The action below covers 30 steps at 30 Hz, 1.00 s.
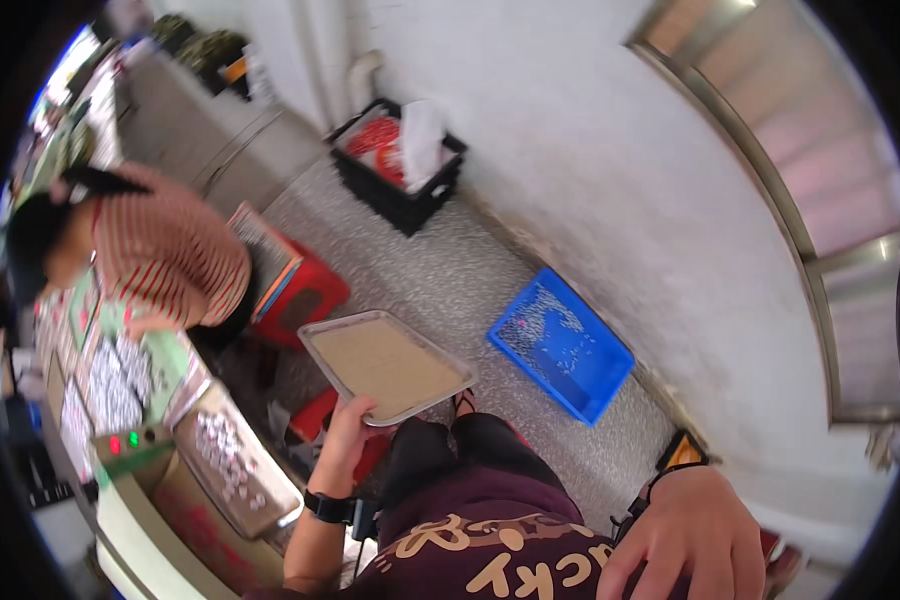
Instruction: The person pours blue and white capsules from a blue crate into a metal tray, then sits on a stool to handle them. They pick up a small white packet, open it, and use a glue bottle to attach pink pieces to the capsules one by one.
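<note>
**Inspector:** Brushed metal, a shallow rectangular tray [385, 365]. The left hand [345, 440] pinches its near rim at the six o'clock edge, thumb on top, fingers hidden beneath. A closed grip, holding the tray level above the floor.

**Clerk:** Why level?

**Inspector:** In my judgement, so the flat tan layer covering its bed stays put. One-handed at the rim, the far end is unsupported.

**Clerk:** The right hand [685, 535]?

**Inspector:** At five o'clock, low by the hip, fingers loosely spread, holding nothing.

**Clerk:** Clearance?

**Inspector:** A red stool [300, 295] lies just beyond the tray's ten o'clock corner, a blue crate [562, 345] at three o'clock, a black crate [400, 165] at twelve. A person in a striped shirt [175, 250] works at nine o'clock. Speckled floor [440, 270] between stool and blue crate is open.
</note>
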### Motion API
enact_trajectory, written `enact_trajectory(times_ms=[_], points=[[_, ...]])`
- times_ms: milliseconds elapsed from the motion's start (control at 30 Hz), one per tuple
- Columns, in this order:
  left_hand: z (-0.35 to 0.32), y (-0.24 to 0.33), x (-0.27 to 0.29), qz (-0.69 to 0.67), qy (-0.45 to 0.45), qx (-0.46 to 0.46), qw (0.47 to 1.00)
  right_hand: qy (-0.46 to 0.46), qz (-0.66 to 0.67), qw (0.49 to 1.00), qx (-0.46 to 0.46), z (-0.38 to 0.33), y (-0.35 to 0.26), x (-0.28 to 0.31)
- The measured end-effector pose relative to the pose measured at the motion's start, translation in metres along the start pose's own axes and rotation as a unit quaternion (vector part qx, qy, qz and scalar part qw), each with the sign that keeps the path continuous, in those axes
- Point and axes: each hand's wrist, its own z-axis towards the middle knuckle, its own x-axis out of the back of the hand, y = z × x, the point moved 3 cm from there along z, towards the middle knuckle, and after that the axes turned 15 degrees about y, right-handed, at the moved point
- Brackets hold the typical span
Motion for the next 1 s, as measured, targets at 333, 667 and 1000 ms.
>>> enact_trajectory(times_ms=[333,667,1000], points=[[0.053,0.018,-0.099,0.237,-0.177,0.011,0.955,0.161,-0.265,0.944,0.117,-0.101,-0.054,-0.061],[0.129,-0.021,-0.227,0.322,-0.141,0.047,0.935,0.731,-0.201,0.636,0.143,-0.393,-0.05,0.132],[0.314,-0.088,-0.271,0.381,-0.089,0.007,0.92,0.942,0.143,0.3,0.039,-0.677,0.211,0.244]])
